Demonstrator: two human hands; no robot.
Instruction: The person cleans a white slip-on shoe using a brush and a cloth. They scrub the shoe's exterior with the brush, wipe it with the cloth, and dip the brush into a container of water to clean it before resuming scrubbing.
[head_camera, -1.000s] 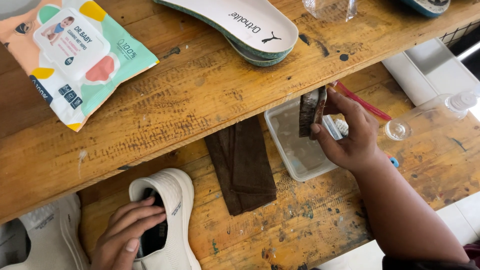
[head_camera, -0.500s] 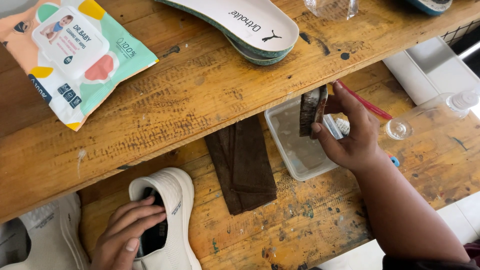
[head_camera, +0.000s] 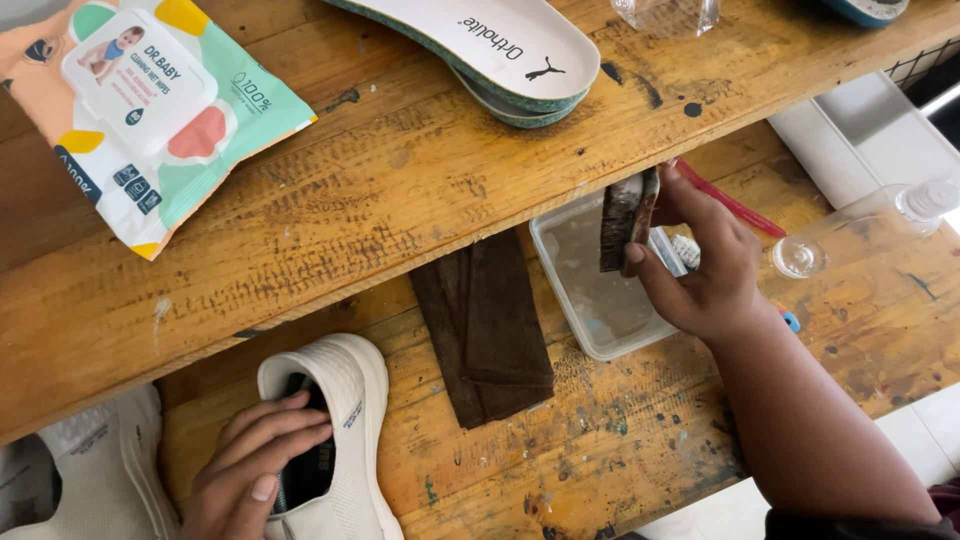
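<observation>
Both hands are at work on the lower wooden bench (head_camera: 640, 420). The right hand (head_camera: 700, 270) is closed around a dark-bristled brush (head_camera: 625, 222), thumb on the near side and fingers wrapped over the back, holding it upright and slightly tilted above a clear plastic tub (head_camera: 600, 290). The tub sits directly under the brush, its near corner just beside the heel of that hand, and seems to hold a little cloudy liquid. Just beyond the fingers lies a red-handled tool (head_camera: 730, 205); past it, further to the right, a clear plastic bottle (head_camera: 860, 235) lies on its side.

The left hand (head_camera: 255, 465) rests on a white slip-on shoe (head_camera: 345, 430), fingers loosely curled over the opening and partly inside it, pressing the shoe down rather than gripping it tightly. A second white shoe (head_camera: 95, 465) lies just to the left of that hand, only partly in view.

Between the two hands a folded dark brown cloth (head_camera: 485, 330) lies flat on the bench, apart from both.

Beyond the hands runs a raised wooden shelf (head_camera: 380, 190). On it, above the left hand, sits a soft pack of wet wipes (head_camera: 150, 110) in pastel colours; above the right hand, white insoles (head_camera: 500, 55) lie stacked, edges overlapping.
</observation>
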